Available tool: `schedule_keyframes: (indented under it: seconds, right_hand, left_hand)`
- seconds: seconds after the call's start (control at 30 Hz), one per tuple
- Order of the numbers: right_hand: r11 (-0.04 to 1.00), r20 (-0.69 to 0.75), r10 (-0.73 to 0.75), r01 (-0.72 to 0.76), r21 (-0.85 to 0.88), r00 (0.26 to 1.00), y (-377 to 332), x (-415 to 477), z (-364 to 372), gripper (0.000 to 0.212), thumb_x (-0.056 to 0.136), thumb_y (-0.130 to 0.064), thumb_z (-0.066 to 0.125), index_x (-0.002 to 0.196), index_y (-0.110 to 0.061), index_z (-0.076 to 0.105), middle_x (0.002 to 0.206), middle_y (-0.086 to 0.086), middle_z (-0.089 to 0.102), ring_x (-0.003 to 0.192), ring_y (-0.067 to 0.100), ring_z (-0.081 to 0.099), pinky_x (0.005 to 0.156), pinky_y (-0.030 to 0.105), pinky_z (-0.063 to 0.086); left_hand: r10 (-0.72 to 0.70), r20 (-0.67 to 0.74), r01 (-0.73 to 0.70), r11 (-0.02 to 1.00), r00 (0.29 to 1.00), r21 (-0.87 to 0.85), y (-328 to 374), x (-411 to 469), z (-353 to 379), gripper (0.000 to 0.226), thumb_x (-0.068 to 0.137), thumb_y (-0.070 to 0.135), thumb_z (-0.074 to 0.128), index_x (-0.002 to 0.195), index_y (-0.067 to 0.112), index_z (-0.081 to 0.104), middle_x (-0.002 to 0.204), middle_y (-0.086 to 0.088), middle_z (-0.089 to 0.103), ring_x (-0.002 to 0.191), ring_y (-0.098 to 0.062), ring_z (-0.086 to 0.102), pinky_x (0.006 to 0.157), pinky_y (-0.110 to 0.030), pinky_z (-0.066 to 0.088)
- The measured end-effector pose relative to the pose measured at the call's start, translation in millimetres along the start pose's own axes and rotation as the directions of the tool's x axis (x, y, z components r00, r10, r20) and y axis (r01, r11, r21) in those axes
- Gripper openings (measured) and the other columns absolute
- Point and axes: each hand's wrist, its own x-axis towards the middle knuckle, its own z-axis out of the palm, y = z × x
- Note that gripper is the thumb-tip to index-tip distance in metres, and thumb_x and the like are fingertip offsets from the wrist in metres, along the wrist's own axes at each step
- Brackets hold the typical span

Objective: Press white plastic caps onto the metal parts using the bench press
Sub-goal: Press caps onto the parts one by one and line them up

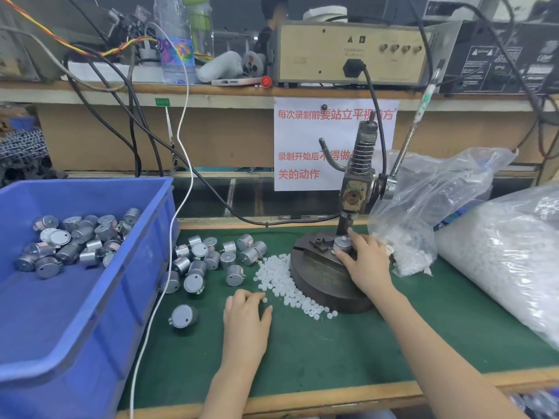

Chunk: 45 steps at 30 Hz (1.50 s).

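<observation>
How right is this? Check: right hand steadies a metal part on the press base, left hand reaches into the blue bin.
Head view: the left hand rests on the green mat by the white caps, outside the blue bin. The right hand does steady the metal part on the press base.

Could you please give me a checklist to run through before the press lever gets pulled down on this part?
1. Is the metal part seated on the press base under the ram? Ok; the right hand grips it there.
2. Is a white cap on top of the part? Ok.
3. Is that cap square on the shaft? Cannot tell.
4. Are the fingers clear of the ram? Not ok; they wrap the part just below it.
5. Is the lever raised and free? Ok.
6. Is the next cap picked? Cannot tell; the left hand touches the loose caps.
</observation>
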Motion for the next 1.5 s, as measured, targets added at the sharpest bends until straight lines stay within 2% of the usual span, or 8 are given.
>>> schedule_keyframes:
  seconds: [0.2,0.3,0.5,0.8,0.97,1.1,1.23,1.5]
  right_hand:
    - [0.583,-0.111,0.242,-0.053,0.811,0.964,-19,24,-46,0.074,0.088,-0.001,0.044,0.149,-0.022,0.009,0.153,0.001,0.021,0.132,0.016,0.031,0.097,0.019,0.031]
    - [0.386,-0.059,0.258,-0.047,0.921,0.964,-32,48,-75,0.074,0.087,0.003,0.043,0.149,-0.016,0.009,0.15,0.003,0.027,0.131,0.014,0.035,0.101,0.019,0.029]
    - [0.351,-0.084,0.231,-0.002,0.936,0.969,-43,68,-113,0.059,0.087,-0.01,0.053,0.142,-0.013,0.031,0.116,-0.001,0.055,0.106,0.011,0.052,0.093,0.028,0.038]
    - [0.442,-0.319,0.07,0.257,0.859,0.945,-40,18,-105,0.017,0.085,-0.007,0.056,0.083,-0.023,0.05,0.082,-0.011,0.052,0.073,-0.008,0.052,0.069,0.005,0.04]
    - [0.414,-0.367,0.121,0.289,0.863,0.922,-41,14,-91,0.025,0.083,-0.008,0.052,0.102,-0.024,0.051,0.105,-0.01,0.056,0.096,-0.008,0.053,0.082,0.006,0.04]
    - [0.66,-0.243,0.258,0.013,0.752,0.935,-28,-1,-53,0.051,0.089,-0.01,0.048,0.138,-0.016,0.036,0.141,-0.001,0.041,0.125,0.008,0.04,0.104,0.025,0.032]
    - [0.904,0.074,0.172,-0.187,0.384,0.982,-24,-7,-11,0.047,0.088,-0.018,0.054,0.132,-0.004,0.046,0.132,0.013,0.048,0.117,0.024,0.046,0.092,0.032,0.038]
    - [0.999,-0.075,0.034,-0.034,0.008,0.997,-21,1,2,0.035,0.089,-0.027,0.059,0.117,-0.005,0.059,0.119,0.015,0.054,0.113,0.03,0.044,0.095,0.034,0.033]
  left_hand:
    - [-0.013,0.005,0.013,0.996,1.0,-0.089,2,2,-2,0.01,0.088,0.024,0.06,0.094,0.017,0.064,0.098,0.005,0.05,0.089,-0.01,0.033,0.083,-0.017,0.027]
    - [-0.029,0.011,0.03,0.992,1.0,-0.119,1,2,-2,0.007,0.086,0.023,0.063,0.088,0.016,0.065,0.09,0.009,0.045,0.087,-0.01,0.035,0.08,-0.018,0.028]
    - [-0.031,0.018,0.033,0.992,0.999,-0.126,2,3,-2,0.007,0.087,0.025,0.063,0.086,0.018,0.065,0.086,0.013,0.042,0.085,-0.008,0.033,0.077,-0.018,0.025]
    - [-0.038,0.033,0.042,0.994,0.999,-0.105,0,4,0,0.01,0.088,0.028,0.06,0.088,0.019,0.064,0.088,0.013,0.042,0.087,-0.009,0.033,0.082,-0.021,0.028]
    - [-0.041,0.015,0.043,0.993,0.999,-0.113,0,3,1,0.012,0.089,0.029,0.059,0.088,0.018,0.065,0.089,0.012,0.044,0.086,-0.009,0.033,0.079,-0.02,0.026]
    - [-0.025,0.032,0.028,0.996,0.999,-0.089,0,3,-1,0.014,0.09,0.029,0.058,0.086,0.018,0.064,0.088,0.012,0.043,0.085,-0.01,0.033,0.078,-0.021,0.026]
    - [-0.032,0.039,0.036,0.995,0.999,-0.098,2,3,-3,0.013,0.09,0.03,0.058,0.085,0.018,0.063,0.087,0.013,0.043,0.085,-0.009,0.034,0.075,-0.021,0.024]
    - [-0.047,0.114,0.062,0.99,0.992,-0.126,3,2,-9,0.016,0.089,0.033,0.058,0.074,0.028,0.055,0.083,0.018,0.042,0.087,-0.008,0.039,0.075,-0.019,0.022]
